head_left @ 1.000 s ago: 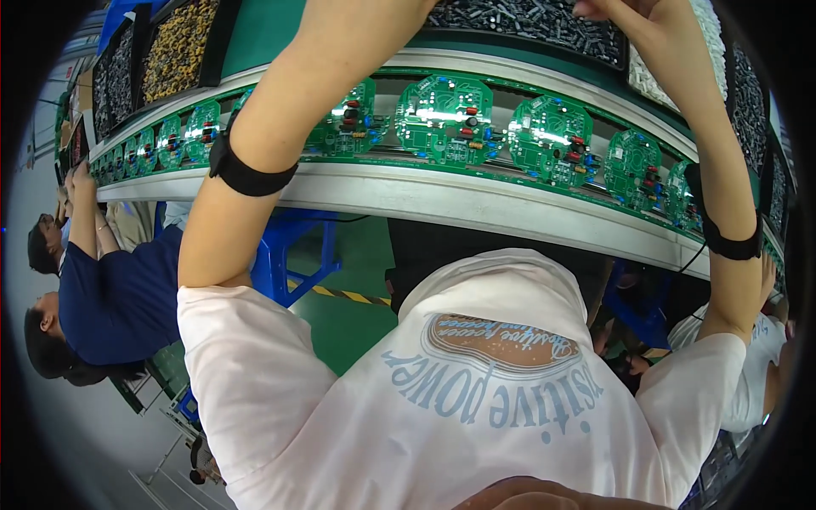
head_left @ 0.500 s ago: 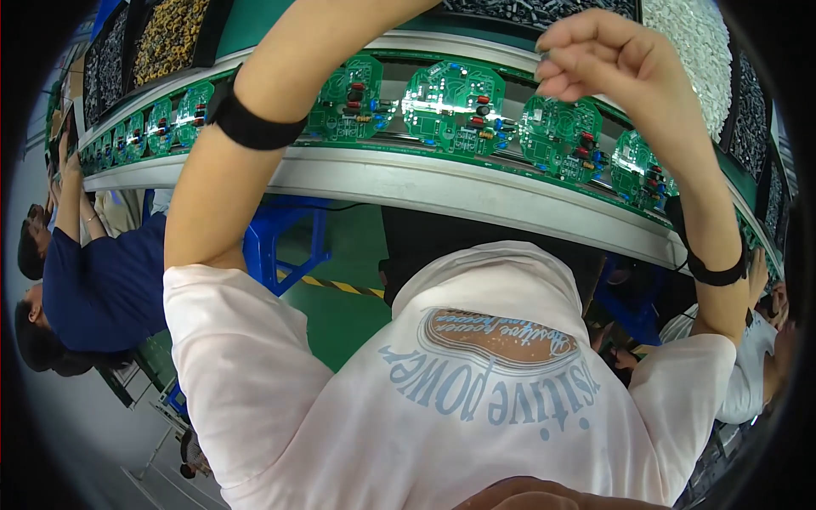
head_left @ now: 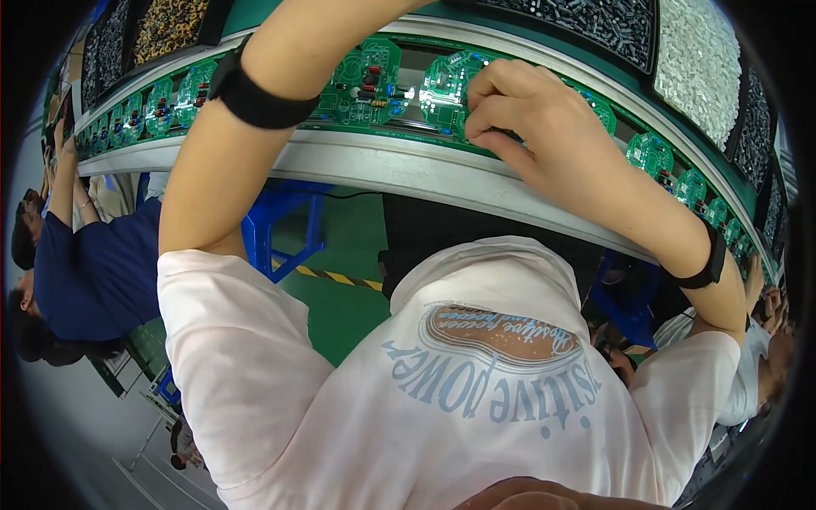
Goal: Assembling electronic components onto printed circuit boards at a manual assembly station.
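Curling over the shiny, angular green board, which lies just beyond the smooth metal rail, your right hand has its fingertips drawn together near the board's right side, though I can't tell whether they pinch anything. Your left hand is out of view past the far edge, its grip unknown. At far right, glassy white pieces lie heaped beside small, dark, tubular parts.

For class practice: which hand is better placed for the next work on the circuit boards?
Probably the right hand: it is curled over a green circuit board; the left forearm runs past the picture's top edge, the left hand unseen.
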Motion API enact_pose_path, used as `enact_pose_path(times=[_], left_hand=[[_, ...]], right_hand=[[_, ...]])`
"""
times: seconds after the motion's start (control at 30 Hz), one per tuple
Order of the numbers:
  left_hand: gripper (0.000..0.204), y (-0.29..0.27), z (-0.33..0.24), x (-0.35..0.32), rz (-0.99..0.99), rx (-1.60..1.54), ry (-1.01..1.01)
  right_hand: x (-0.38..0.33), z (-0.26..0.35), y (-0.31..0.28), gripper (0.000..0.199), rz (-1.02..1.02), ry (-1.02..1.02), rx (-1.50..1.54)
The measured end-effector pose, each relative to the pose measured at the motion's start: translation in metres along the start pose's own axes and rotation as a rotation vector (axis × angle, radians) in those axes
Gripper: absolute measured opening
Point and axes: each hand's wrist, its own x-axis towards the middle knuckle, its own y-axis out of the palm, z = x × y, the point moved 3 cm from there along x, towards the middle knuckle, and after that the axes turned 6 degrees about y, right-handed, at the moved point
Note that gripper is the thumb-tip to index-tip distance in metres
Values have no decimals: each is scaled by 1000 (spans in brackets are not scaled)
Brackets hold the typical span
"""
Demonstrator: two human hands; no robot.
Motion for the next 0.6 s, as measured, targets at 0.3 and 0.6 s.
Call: enact_pose_path(times=[0.3, 0.6], left_hand=[[14, -50, -39, -25, 58, -303, -456], [22, -75, -38, -119, 22, -563, -691]], right_hand=[[-3, -6, 3, 9, -6, 5, -25], [-2, -3, 2, 10, 18, 8, -33]])
